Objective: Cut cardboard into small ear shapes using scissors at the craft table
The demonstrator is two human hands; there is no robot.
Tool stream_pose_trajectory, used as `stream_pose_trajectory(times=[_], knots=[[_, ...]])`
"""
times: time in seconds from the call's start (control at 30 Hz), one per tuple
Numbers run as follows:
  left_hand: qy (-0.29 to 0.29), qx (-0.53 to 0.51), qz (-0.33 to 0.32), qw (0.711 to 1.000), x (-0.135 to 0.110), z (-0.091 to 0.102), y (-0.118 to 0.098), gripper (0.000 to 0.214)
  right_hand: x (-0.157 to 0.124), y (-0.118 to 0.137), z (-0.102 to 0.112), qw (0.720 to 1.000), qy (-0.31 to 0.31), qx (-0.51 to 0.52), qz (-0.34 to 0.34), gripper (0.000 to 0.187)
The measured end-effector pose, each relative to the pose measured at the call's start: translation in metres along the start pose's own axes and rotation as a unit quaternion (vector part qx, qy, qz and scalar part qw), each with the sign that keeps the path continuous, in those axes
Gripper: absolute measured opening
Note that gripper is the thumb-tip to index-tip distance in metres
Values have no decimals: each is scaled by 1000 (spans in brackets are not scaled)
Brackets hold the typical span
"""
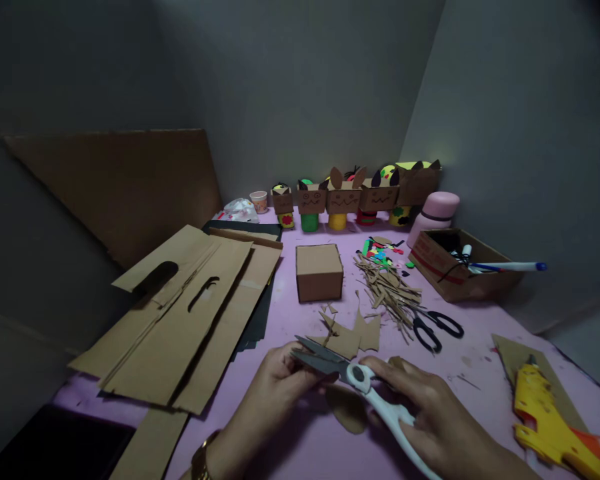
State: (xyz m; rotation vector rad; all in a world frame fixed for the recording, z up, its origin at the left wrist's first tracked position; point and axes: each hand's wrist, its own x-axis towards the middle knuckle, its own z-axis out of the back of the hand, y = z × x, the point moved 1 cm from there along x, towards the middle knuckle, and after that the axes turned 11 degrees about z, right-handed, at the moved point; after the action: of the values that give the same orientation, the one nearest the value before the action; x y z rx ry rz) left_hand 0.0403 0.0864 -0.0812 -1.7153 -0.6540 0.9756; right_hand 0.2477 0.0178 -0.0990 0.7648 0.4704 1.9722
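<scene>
My right hand point(420, 407) grips a pair of white-handled scissors point(395, 417), their blades parted a little and pointing left. Close by the blades, my left hand point(283, 377) has its fingers pinched together; what lies between them is too small or hidden to make out. Just under the scissors shows a rounded brown cardboard piece point(347, 408); whether it is held or rests on the table I cannot tell. Cardboard offcuts point(347, 337) lie beyond the blades. Farther back stands a small closed cardboard box point(319, 273).
Stacked cardboard sheets point(180, 333) cover the left side. Right of the box are thin cardboard strips point(387, 287), black-handled scissors point(427, 333) and an open box point(460, 280) with pens. A yellow glue gun point(550, 420) lies front right. Cardboard animal figures point(337, 197) line the back.
</scene>
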Motion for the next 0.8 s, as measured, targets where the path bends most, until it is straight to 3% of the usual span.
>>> stream_pose_trajectory(times=[0.23,0.37,0.8], knots=[[-10,5,-19,1000,-1,-1,-2,14,-3,0,0,999,8,30,-7,55],[-49,11,-40,998,0,3,-4,12,-1,-3,-3,1000,-15,26,-10,57],[-21,45,-25,998,0,4,5,11,3,5,2,1000,12,13,-9,60]])
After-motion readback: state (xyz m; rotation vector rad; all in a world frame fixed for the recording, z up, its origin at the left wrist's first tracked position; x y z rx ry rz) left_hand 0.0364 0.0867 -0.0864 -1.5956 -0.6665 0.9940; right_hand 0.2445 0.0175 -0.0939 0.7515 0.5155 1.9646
